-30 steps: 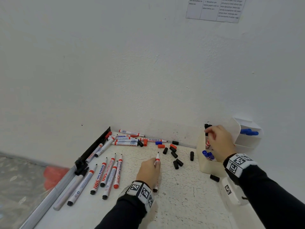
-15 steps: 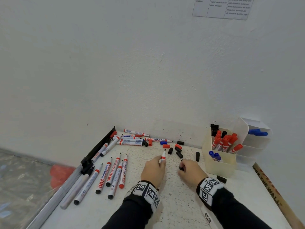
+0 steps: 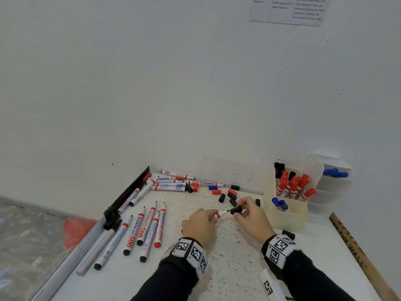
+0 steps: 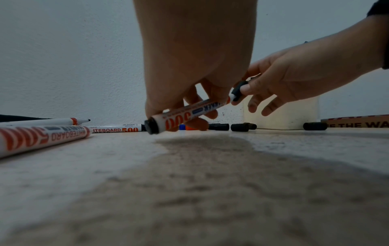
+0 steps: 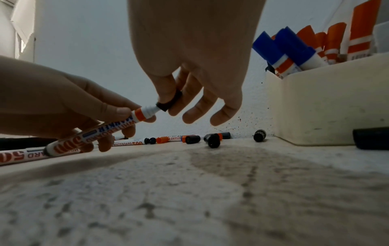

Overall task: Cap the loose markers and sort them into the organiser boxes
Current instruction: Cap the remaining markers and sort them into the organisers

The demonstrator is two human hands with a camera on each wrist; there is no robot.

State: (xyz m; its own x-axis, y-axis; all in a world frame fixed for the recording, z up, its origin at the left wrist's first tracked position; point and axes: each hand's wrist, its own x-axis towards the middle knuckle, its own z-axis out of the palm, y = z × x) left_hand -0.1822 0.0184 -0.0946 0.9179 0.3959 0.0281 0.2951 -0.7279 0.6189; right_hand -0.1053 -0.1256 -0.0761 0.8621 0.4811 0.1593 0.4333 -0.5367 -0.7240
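Observation:
My left hand point(image 3: 211, 216) grips an uncapped white marker with a black end plug point(image 4: 185, 114), its nib end pointing right. My right hand point(image 3: 240, 208) pinches a black cap point(image 3: 236, 209) between thumb and forefinger. The cap's mouth sits right at the marker's tip point(image 5: 151, 110). Both hands hover just above the speckled white table point(image 3: 227, 268). The cream organiser box point(image 3: 286, 220) stands to the right with red-capped markers point(image 3: 291, 186), blue-capped markers point(image 3: 280, 204) and black-capped ones at the back.
Several uncapped markers point(image 3: 147, 227) lie left of my hands, with more along the back wall point(image 3: 171, 184). Loose black, red and blue caps point(image 3: 227, 196) are scattered behind my hands. A white stacked tray point(image 3: 332, 187) holds blue markers. A black rail point(image 3: 128, 194) borders the table's left side.
My right hand left the organiser box, came down to the table, picked up a black cap and brought it to the marker's tip. My left hand turned the marker toward the right.

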